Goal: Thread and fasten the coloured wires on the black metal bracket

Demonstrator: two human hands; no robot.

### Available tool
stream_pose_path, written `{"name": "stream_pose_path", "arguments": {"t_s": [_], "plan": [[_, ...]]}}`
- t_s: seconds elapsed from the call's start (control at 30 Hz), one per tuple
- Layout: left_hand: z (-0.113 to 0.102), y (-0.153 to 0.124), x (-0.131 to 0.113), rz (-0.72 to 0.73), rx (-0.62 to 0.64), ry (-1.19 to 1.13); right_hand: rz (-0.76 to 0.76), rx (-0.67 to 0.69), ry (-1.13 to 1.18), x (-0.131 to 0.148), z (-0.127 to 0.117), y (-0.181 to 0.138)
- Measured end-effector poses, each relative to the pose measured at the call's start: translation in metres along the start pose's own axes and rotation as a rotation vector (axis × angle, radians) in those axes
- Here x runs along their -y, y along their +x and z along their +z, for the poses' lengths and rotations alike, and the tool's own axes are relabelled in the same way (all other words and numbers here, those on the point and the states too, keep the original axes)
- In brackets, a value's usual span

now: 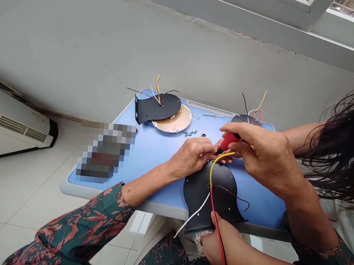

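My right hand (260,154) is wrapped round a screwdriver with a red and black handle (228,142), tilted down toward the far edge of a black metal plate (198,198). At that edge my left hand (192,155) has its fingers pinched together near the screwdriver's lower end. Whatever lies between those fingers is hidden. From the plate's centre come a yellow wire (214,168), a white wire (191,216), a red wire (215,218) and dark wires. Another person's hand (224,226) supports the plate's near end, and their other fingers show behind the screwdriver.
A second black plate (163,108) with wires rests over a round gold-coloured disc (173,121) on the blue table (159,147). Small screws (191,133) lie nearby. Another wired black piece (244,119) sits at the back right. The co-worker's head leans in from the right.
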State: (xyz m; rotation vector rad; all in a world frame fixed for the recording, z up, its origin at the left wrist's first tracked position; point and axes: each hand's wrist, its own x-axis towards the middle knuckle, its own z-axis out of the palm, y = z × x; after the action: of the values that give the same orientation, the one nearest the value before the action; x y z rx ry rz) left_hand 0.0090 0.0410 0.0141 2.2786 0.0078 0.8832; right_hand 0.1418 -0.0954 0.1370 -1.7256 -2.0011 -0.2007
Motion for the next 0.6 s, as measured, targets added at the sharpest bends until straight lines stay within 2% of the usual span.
{"name": "stream_pose_path", "arguments": {"t_s": [0.17, 0.33, 0.4, 0.53, 0.6], "plan": [[-0.001, 0.0, -0.005, 0.007, -0.031, -0.038, 0.173, -0.121, -0.419, 0.01, 0.016, 0.007], [-0.002, 0.005, -0.013, -0.124, -0.098, -0.076, 0.236, -0.09, -0.607, 0.019, 0.023, 0.012], [-0.001, 0.006, -0.013, -0.146, -0.106, -0.048, 0.219, -0.068, -0.558, 0.017, 0.019, 0.011], [-0.001, 0.007, -0.011, -0.174, -0.04, -0.033, 0.011, 0.039, -0.204, 0.003, 0.008, 0.006], [-0.001, 0.007, -0.011, -0.164, -0.015, -0.054, -0.032, 0.042, -0.152, -0.001, 0.006, 0.005]]}}
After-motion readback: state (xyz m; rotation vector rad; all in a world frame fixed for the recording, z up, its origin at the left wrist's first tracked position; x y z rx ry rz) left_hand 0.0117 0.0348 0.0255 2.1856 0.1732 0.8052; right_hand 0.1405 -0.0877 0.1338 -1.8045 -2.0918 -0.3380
